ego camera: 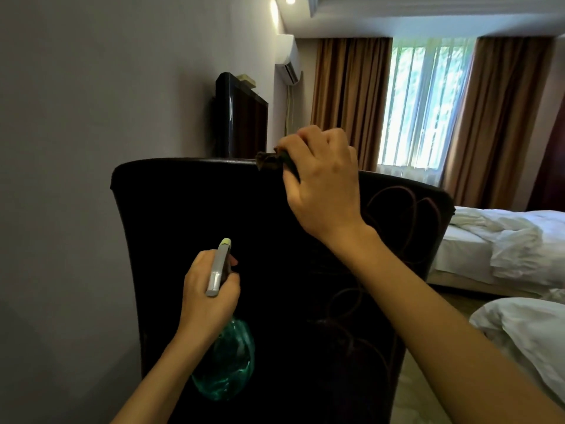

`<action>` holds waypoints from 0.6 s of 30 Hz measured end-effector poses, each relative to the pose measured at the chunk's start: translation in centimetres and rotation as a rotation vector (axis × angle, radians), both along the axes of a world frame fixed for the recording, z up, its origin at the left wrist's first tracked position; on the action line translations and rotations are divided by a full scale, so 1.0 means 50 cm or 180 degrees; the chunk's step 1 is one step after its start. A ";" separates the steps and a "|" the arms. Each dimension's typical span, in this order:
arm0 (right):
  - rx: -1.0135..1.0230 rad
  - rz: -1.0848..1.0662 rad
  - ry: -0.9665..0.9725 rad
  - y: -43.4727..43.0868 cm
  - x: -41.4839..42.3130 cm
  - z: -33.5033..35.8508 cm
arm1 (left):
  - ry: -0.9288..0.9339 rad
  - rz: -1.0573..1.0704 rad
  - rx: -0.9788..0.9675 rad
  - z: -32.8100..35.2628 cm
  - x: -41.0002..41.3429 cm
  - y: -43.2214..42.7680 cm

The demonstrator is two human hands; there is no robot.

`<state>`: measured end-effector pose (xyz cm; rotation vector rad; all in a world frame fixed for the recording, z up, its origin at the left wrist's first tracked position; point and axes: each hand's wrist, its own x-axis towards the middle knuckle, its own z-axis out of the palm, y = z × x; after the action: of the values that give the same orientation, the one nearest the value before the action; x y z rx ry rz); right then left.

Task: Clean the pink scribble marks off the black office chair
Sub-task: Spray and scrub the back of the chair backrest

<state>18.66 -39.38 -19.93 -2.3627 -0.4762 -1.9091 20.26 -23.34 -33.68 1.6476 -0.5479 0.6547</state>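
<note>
A: What's over on the left?

B: The left hand (211, 289) is wrapped round the neck of a green spray bottle (224, 359). Its fingers are curled at the trigger and the nozzle faces the back of the black office chair (189, 215). The chair stands near the wall and fills the middle of the view.

A: And the other hand?

B: The right hand (321, 179) is at the top edge of the backrest. Its fingers are bunched around a dark cloth (269, 162), pressing it onto the rim.

A: Where are the pink scribble marks (406, 215)?

B: They loop over the right half of the backrest, from beside the right wrist down toward the lower part. The left half looks plain black, though it's too dark to rule out faint lines. A white bed (504, 240) lies beyond on the right.

A: Which step is this, then?

B: Wiping, I'd say, with the spray held ready. Most of the loops look uncleaned. The next move calls for wetting those loops, then bringing the cloth down and to the right onto them. It will need firm rubbing, and an office chair may turn under pressure.
</note>
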 end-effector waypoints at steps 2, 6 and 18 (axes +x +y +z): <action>0.0110 0.0017 -0.0091 -0.039 -0.009 -0.012 | 0.0015 0.0037 0.0026 -0.001 0.003 -0.005; 0.0474 -0.0125 -0.0214 -0.122 -0.025 -0.034 | -0.0111 -0.0030 0.0216 0.000 0.000 -0.016; 0.1094 -0.0087 -0.0508 -0.230 -0.093 -0.021 | -0.0345 0.0129 0.0438 -0.022 -0.005 -0.051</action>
<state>14.00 -50.87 -20.99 -2.0227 -0.1100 -2.0105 20.01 -25.91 -34.77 1.7630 -0.6513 0.7535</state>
